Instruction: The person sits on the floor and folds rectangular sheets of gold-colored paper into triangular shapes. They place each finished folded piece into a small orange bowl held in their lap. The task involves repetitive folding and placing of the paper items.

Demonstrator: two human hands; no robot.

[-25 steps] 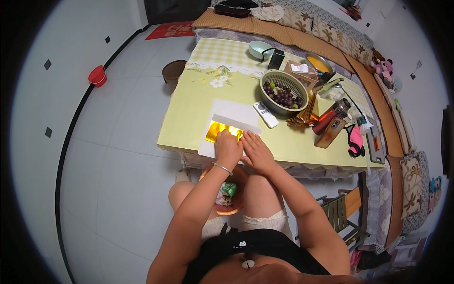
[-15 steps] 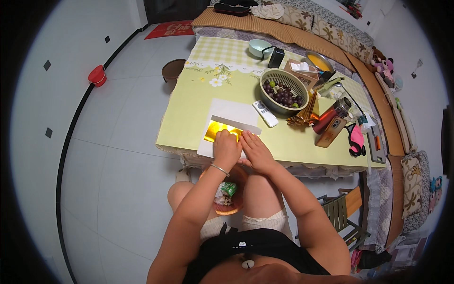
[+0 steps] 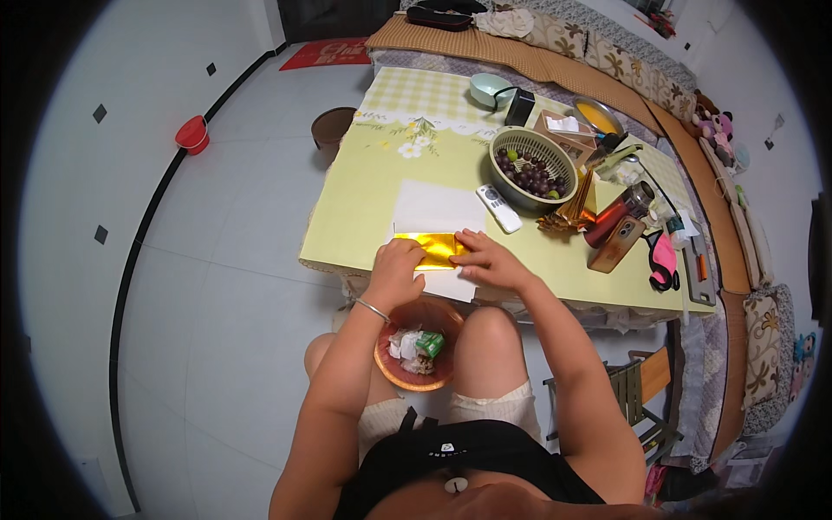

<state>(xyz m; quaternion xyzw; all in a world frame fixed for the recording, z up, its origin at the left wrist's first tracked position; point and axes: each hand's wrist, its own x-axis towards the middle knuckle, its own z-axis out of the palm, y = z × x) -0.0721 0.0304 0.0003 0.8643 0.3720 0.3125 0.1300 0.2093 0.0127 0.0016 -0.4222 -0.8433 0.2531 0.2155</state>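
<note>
A strip of shiny gold foil paper lies near the table's front edge, with a white sheet showing behind it and more white paper in front. My left hand is closed over the strip's left end, fingers together and curled, thumb low at the front. On the right end rest the fingertips of my right hand, spread apart on the foil. What lies under the fingers is hidden. A white remote control sits beyond my right hand.
A colander of grapes stands on the table, near folded gold paper, a red flask and a phone. Between my knees is a waste basket with rubbish. A folding chair stands at right.
My hands have moved apart to opposite ends of the foil. The grey-white flap behind it no longer stands up, and the foil now shows as a flat strip. The view has shifted slightly.
</note>
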